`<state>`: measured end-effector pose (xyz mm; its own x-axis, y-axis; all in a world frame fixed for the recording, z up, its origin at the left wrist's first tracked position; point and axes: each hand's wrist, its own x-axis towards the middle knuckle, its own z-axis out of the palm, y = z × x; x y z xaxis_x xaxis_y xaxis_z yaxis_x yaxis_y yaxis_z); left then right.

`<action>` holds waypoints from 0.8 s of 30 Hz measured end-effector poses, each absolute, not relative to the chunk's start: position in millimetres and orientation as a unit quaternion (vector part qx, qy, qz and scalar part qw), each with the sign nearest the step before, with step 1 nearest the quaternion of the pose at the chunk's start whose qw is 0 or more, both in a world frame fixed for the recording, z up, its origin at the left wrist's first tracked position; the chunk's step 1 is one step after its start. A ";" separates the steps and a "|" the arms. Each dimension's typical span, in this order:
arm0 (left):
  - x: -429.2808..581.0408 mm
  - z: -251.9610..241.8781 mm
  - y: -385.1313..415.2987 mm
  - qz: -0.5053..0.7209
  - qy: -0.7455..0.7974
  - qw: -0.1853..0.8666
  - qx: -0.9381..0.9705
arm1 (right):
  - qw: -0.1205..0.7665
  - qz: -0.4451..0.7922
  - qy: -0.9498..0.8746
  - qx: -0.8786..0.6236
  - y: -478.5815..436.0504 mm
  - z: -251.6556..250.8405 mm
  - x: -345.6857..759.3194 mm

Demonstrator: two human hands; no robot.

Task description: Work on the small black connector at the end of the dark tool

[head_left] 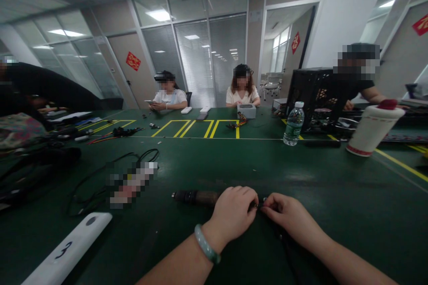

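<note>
A dark electric screwdriver [202, 197] lies sideways on the green table, its metal tip pointing left. Over its right end is my left hand [234, 211], fingers closed around it, with a jade-coloured bangle on the wrist. Close beside it, my right hand [289, 213] pinches the end of a black cable [286, 249] against the tool's rear. That cable runs down toward the table's near edge. The join between cable and tool is mostly hidden by my fingertips.
A long white device [68, 249] marked 3 lies front left, near a blurred badge [133, 185] with a black cord. A water bottle [294, 124] and a white tumbler [372, 131] stand back right. Two people sit across the table; others are at both sides.
</note>
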<state>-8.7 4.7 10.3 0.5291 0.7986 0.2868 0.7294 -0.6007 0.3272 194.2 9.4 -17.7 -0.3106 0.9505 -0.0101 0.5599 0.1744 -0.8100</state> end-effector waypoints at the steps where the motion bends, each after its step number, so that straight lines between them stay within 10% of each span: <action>1: -8.5 10.3 4.4 0.205 0.441 0.082 0.870 | 0.264 0.369 -0.720 -0.525 9.6 -18.1 194.2; 24: -8.0 15.8 1.2 0.199 0.451 0.084 0.866 | 0.275 0.357 -0.719 -0.529 5.5 -12.8 193.4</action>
